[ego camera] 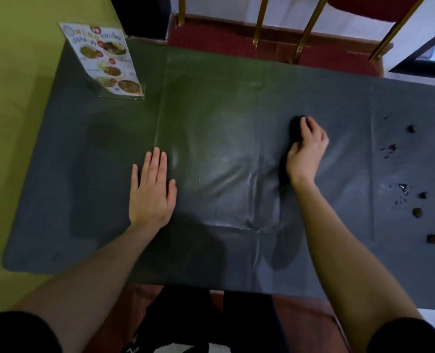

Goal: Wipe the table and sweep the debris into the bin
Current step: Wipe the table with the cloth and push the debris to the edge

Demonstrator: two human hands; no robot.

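A dark green-grey cover lies over the table (pixel 211 103), creased in the middle. My left hand (pixel 151 192) rests flat on it, palm down, fingers apart, holding nothing. My right hand (pixel 306 149) is curled over a small dark cloth (pixel 295 128) and presses it on the table right of centre. Brown crumbs and dark wet spots of debris (pixel 417 212) are scattered on the table's right end, well to the right of the cloth. No bin is in view.
A standing menu card (pixel 104 59) in a clear holder sits at the table's far left corner, beside a yellow-green wall. A red chair (pixel 275 44) with gold legs stands across the table. My dark-clothed lap is at the near edge.
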